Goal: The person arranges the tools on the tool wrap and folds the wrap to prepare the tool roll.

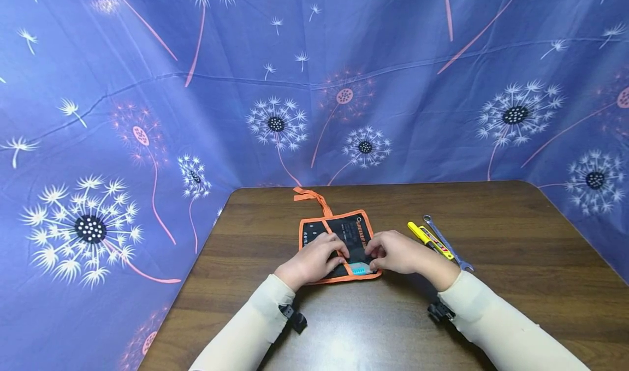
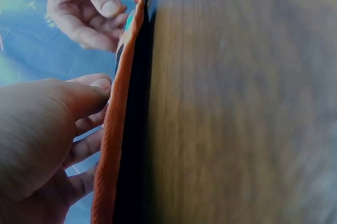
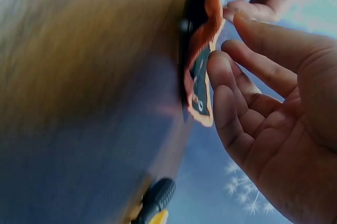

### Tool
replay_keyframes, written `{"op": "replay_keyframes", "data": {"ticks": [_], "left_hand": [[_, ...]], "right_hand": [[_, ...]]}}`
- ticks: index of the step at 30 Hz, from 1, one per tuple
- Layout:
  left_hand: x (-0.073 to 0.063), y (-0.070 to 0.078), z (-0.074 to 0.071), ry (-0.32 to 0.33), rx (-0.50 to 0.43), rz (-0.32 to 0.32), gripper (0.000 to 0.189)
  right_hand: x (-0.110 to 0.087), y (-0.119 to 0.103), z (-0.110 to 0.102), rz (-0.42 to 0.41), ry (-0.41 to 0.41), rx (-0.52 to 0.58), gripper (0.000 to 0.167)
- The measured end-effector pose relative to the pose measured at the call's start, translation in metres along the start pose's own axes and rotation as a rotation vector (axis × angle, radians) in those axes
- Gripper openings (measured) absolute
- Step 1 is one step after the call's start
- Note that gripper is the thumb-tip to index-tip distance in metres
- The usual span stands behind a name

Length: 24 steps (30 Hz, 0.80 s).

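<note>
Black fabric tool pouch with orange edging (image 1: pixel 354 230): lies spread on the brown wood-grain surface (image 1: pixel 245 240), slightly askew. Orange fabric ties (image 1: pixel 319 199) extend from its far edge. An orange band (image 1: pixel 328 227) crosses the pouch. To the right of the band, near the close edge, sits a turquoise item with a clear end (image 1: pixel 362 269); its type could not be determined.

Left hand (image 1: pixel 316 257): over the left and near part of the pouch, touching it. Grip loose, fingers slightly bent, thumb apart from them; no object seen held.

Right hand (image 1: pixel 397 251): at the pouch's right edge, next to the turquoise item. Grip relaxed, fingers gently curved, with space between thumb and fingers; nothing seen held. Whether the fingertips make contact with the pouch cannot be told.

Right of the right hand: two slim yellow items with dark parts (image 1: pixel 420 232), side by side, and a silver metal combination wrench (image 1: pixel 444 241) beside them, lying diagonally.

Background: blue cloth printed with dandelions (image 1: pixel 304 27).
</note>
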<state>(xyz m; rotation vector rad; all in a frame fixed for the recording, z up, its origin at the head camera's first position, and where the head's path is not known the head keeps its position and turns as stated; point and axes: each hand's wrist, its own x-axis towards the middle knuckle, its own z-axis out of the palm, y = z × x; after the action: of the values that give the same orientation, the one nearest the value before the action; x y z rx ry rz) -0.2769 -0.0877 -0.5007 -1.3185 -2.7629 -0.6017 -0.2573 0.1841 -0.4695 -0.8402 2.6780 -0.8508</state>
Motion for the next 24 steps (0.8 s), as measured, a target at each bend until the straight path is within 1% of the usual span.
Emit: {"op": "replay_keyframes", "data": {"ticks": [6, 10, 15, 21, 24], "left_hand": [[0.001, -0.007, 0.000, 0.011, 0.038, -0.008, 0.008], [0.000, -0.011, -0.001, 0.004, 0.047, -0.020, 0.010], [-0.002, -0.014, -0.003, -0.027, 0.041, -0.041, 0.015], [-0.002, -0.016, -0.003, -0.037, 0.043, -0.013, 0.019], [-0.002, -0.017, -0.003, -0.043, 0.046, -0.008, 0.019]], "right_hand": [[-0.009, 0.010, -0.012, -0.045, 0.068, 0.014, 0.019], [-0.016, 0.017, -0.023, -0.044, 0.108, -0.002, 0.017], [-0.025, 0.029, -0.038, 0.007, 0.158, -0.023, 0.017], [-0.040, 0.050, -0.057, 0.096, 0.249, -0.032, 0.015], [-0.048, 0.063, -0.062, 0.161, 0.290, -0.008, 0.016]]}}
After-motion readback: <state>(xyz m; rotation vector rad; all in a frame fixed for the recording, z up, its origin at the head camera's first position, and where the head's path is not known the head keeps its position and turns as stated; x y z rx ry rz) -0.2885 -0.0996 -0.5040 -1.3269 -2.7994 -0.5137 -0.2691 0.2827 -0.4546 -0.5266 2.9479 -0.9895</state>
